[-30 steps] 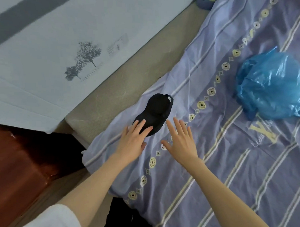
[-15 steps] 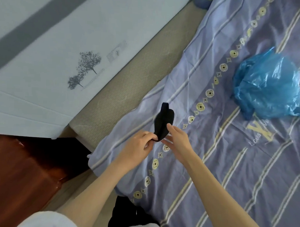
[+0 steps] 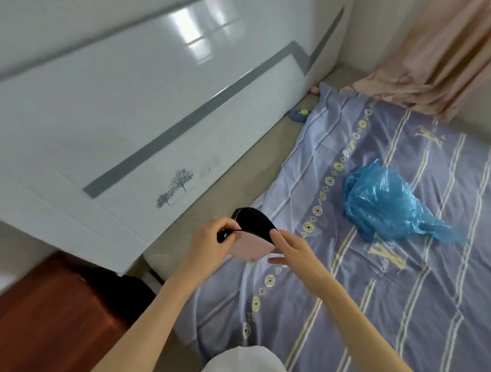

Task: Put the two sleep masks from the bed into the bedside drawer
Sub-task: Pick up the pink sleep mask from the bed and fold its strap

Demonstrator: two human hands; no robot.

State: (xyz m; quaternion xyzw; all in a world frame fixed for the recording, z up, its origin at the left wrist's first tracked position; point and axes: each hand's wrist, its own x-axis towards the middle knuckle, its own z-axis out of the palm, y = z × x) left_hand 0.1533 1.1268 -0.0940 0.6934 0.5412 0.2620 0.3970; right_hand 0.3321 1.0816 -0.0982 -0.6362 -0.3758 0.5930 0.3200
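Pinching both masks together: left hand [image 3: 209,240] fingers curled closed on the left end, where the black strap shows; right hand [image 3: 291,247] thumb and index clamped on the right end, remaining fingers loose below. Black sleep mask [image 3: 251,221] on top, pink sleep mask [image 3: 249,248] touching it underneath, both lifted off the sheet and held between the hands above the bed edge. Purple striped bedsheet [image 3: 374,301] beneath and to the right. Crumpled blue plastic bag [image 3: 383,204] on the sheet, well apart from the hands. White headboard [image 3: 115,125] with tree print at left. Dark wooden nightstand [image 3: 39,317] lower left; drawer not visible. Pink curtain [image 3: 438,53] top right.
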